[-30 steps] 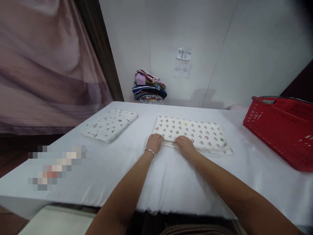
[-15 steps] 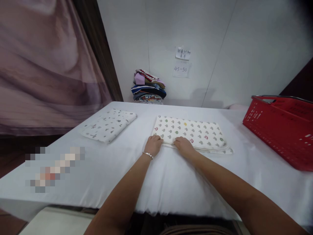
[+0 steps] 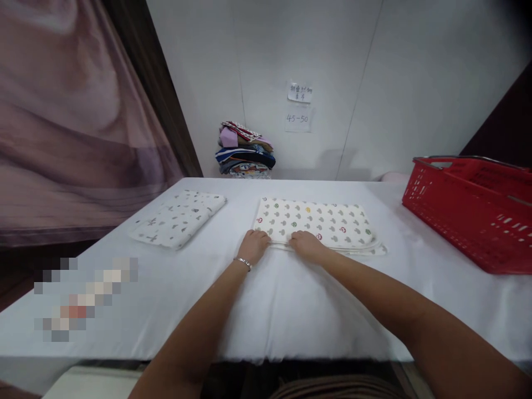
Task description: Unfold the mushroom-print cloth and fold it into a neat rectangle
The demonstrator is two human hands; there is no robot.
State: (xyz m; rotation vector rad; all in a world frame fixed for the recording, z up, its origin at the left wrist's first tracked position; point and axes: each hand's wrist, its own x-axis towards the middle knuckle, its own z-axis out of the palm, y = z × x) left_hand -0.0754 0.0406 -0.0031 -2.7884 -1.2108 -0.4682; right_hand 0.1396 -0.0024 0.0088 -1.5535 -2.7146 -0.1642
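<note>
A folded white cloth with a small mushroom print (image 3: 324,221) lies flat in the middle of the white table (image 3: 266,299). My left hand (image 3: 254,245), with a thin bracelet at the wrist, rests on the cloth's near left corner. My right hand (image 3: 306,244) lies on the near edge just beside it. The fingers of both hands curl over the cloth's edge. A second folded white cloth with a grey print (image 3: 178,217) lies on the table to the left, apart from both hands.
A red plastic basket (image 3: 469,210) stands at the table's right. A stack of folded coloured clothes (image 3: 244,151) sits against the back wall under two paper notes (image 3: 299,105). A pink curtain (image 3: 70,122) hangs at the left.
Both hands stay on the near edge of the mushroom-print cloth. The view has shifted slightly to the right and down; nothing on the table has moved.
</note>
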